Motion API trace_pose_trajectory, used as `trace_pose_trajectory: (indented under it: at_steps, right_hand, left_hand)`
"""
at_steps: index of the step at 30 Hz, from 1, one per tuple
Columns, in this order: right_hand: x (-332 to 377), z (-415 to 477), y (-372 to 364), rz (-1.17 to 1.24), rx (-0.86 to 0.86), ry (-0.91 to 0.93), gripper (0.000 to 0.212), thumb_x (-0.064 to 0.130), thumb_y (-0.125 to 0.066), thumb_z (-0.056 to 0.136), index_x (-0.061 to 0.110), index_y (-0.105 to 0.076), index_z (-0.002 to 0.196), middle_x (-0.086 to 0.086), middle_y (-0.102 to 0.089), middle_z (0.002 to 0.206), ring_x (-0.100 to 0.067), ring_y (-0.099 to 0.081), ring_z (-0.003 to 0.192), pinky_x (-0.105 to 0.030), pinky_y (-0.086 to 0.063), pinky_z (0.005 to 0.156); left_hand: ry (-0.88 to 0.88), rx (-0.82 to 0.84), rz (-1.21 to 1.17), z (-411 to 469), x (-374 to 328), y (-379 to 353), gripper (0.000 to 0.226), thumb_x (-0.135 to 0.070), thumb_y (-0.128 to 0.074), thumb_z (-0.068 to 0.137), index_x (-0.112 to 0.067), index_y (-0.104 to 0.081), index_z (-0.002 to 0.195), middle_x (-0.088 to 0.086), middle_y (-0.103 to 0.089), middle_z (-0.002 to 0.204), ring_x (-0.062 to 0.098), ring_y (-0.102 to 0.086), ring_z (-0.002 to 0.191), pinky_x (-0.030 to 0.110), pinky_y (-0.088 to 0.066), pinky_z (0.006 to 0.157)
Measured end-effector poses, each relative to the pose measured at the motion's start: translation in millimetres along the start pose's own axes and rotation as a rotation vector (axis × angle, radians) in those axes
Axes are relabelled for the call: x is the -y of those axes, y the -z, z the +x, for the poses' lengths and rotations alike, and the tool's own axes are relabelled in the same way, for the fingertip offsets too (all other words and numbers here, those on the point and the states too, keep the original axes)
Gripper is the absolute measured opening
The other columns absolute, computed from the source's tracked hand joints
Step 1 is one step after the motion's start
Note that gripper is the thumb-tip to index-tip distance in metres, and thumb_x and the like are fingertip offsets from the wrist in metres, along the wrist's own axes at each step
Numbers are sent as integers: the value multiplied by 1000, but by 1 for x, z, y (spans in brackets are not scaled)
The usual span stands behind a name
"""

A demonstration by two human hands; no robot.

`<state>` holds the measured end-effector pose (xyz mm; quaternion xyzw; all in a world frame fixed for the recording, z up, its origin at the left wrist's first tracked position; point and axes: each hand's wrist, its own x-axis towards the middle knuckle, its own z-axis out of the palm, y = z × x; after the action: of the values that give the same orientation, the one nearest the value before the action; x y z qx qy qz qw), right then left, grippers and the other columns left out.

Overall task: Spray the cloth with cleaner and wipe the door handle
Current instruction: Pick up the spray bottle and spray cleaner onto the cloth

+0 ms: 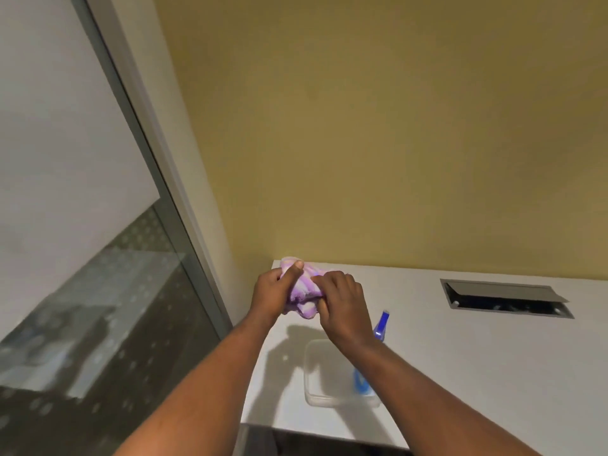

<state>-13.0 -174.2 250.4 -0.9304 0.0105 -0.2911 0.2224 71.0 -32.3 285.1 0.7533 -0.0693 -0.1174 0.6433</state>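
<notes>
A bunched purple and white cloth (304,288) is held up above the far left corner of the white desk (460,340). My left hand (274,292) grips its left side, thumb pressed on top. My right hand (342,307) closes over its right side. A spray bottle with a blue nozzle (381,324) and blue liquid stands in a clear plastic tub (324,390) under my right forearm, partly hidden by it. No door handle is in view.
A yellow wall rises behind the desk. A glass panel with a grey frame (184,232) stands at the left. A cable slot with an open grey flap (503,297) is set in the desk at the right. The desk's front edge runs below the tub.
</notes>
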Motion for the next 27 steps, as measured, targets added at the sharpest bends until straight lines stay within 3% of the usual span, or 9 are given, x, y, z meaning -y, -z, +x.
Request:
trace_pose_trajectory:
  at_steps: [2,6,9,14,22,27]
  right_hand:
    - [4,11,15,7,-59,98,31,12,-55,82,19,-69,109,0,-62,100,-24,-51,94,-36,-39,74]
    - [7,23,34,52,-80,161,34,11,-59,79,20,-65,112,3,-62,106,-23,-56,101,-34,-41,83]
    - [0,17,43,134,-102,61,47,20,-61,81,21,-57,128,5,-59,124,-19,-55,118,-29,-39,100]
    - [-29,-5,47,124,-56,-94,62,33,-65,87,19,-48,145,3,-52,145,-17,-48,134,-31,-34,108]
    - [-65,-46,28,47,120,-362,85,54,-69,88,19,-33,158,-2,-40,160,-21,-35,147,-40,-26,119]
    - [-76,-67,12,72,157,-475,90,54,-73,86,19,-32,158,-2,-38,160,-21,-35,147,-41,-29,118]
  left_hand:
    - [29,8,-95,-1,-18,4,33,-37,-77,88,-6,-75,79,10,-71,71,23,-66,64,27,-51,58]
    - [43,-12,-170,-4,-38,6,7,-17,-74,84,-13,-76,79,9,-75,77,25,-68,71,30,-53,67]
    - [43,-32,-222,-6,-51,5,11,-12,-66,82,-14,-74,89,8,-74,76,28,-68,69,32,-54,63]
    - [20,-29,-298,-7,-59,4,40,-15,-61,67,-7,-71,106,10,-77,85,31,-72,79,35,-58,71]
    - [54,-4,-357,-5,-34,-8,35,-15,-64,73,-12,-71,106,14,-78,96,32,-74,88,45,-58,85]
    - [148,-7,-346,-7,11,-19,23,0,-59,91,-9,-70,110,23,-75,110,40,-72,99,48,-58,90]
